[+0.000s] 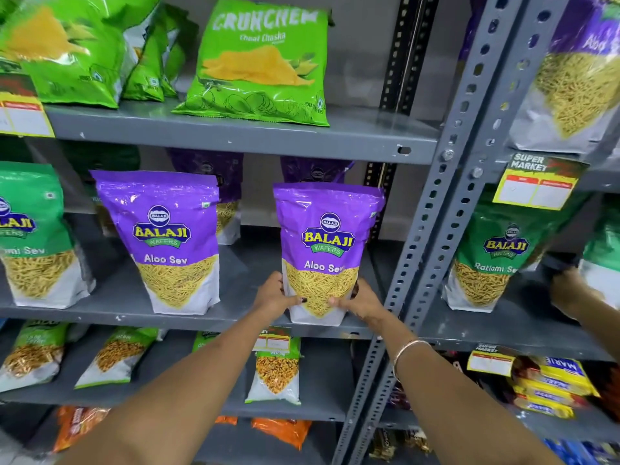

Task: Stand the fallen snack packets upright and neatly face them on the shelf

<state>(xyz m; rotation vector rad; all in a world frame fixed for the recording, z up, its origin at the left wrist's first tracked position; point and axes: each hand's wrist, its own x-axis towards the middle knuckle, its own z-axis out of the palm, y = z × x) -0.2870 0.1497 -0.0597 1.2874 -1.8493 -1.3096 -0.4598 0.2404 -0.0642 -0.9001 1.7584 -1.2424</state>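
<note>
Aloo Sev packet (324, 250) stands upright, long axis vertical, at the near edge of the middle shelf (235, 318), its base clasped between left hand (273, 297) and right hand (360, 302), 2 thumbs across its front.

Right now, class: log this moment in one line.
hands: left, right grip Aloo Sev packet | packet: upright, facing front | shelf: middle

The Aloo Sev packet (327, 250) is purple above, white below, with yellow strands between, the Crunchem packet (258, 62) bright green with orange chips, the shelf (235, 135) plain grey.
</note>
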